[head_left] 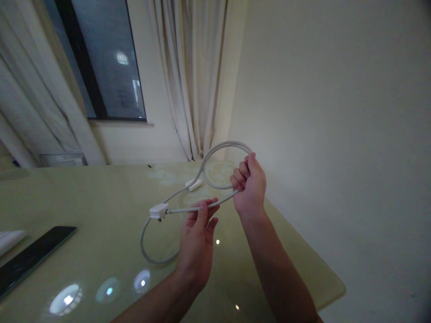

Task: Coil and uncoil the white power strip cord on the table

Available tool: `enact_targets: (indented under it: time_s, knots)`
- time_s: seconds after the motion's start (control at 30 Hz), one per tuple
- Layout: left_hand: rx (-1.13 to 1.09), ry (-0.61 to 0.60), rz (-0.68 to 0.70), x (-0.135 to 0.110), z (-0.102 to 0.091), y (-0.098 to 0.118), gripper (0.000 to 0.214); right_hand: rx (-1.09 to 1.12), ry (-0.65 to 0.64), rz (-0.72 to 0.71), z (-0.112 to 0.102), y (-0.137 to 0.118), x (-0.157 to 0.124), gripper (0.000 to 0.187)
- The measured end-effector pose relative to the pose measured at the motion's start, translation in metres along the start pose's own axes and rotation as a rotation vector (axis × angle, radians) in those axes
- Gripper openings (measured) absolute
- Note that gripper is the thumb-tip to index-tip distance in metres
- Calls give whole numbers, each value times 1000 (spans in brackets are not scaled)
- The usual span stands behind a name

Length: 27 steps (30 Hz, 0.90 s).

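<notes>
A white power cable [182,210] runs between my two hands above the table. My right hand [251,184] is closed around it, with a loop of cable standing out to the left and above the fist. Lower and to the left, my left hand [199,237] pinches the straight stretch between thumb and fingers. A white plug [159,211] with metal prongs hangs at the cable's end, left of my left hand. Behind it, a small white connector piece [193,184] shows beside the loop. Another curve of cable droops below the plug and passes behind my left wrist.
The glossy pale green table [101,197] reflects several lamps. A dark flat device [33,255] lies at the left, beside a white object [11,240] cut by the frame edge. A wall [336,134] borders the table's right side; curtains [191,76] hang behind.
</notes>
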<state>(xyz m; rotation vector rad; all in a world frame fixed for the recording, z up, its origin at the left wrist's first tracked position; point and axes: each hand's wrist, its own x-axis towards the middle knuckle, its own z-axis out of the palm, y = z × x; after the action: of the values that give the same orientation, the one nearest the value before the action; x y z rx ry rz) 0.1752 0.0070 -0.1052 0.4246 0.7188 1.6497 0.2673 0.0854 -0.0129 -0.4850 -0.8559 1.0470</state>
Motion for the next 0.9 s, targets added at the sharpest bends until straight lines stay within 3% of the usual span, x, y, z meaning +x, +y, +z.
enact_targets:
  time_s: [0.07,0.17,0.27,0.33,0.4,0.5,0.57,0.67,0.77,0.83,0.9]
  knots:
    - [130,-28,109,1,-3,-1,25,2,-28,52,-3,-1,4,62]
    - [443,-41,417,8,-8,11,25,-2,-123,159,-4,1,3,55]
    - [702,56,802,18,-12,36,36,-33,-223,240,1,5,-3,49]
    - [771,105,958,28,-13,54,43,-42,-274,241,6,9,-9,49]
    - [780,70,912,39,-16,70,44,-24,-321,219,10,11,-15,48]
    - [718,-106,626,55,-23,86,41,11,-387,198,14,13,-21,45]
    - [655,-208,507,62,-27,92,45,8,-421,200,14,13,-22,44]
    - [646,-323,489,64,-31,101,47,-52,-447,221,9,14,-16,41]
    - [777,-474,499,57,-32,112,43,-227,-461,204,0,19,-5,34]
    - [901,-535,494,53,-32,118,35,-428,-423,61,-4,23,-1,31]
    - [1039,-507,509,49,-32,122,32,-688,-343,-225,-5,22,-3,45]
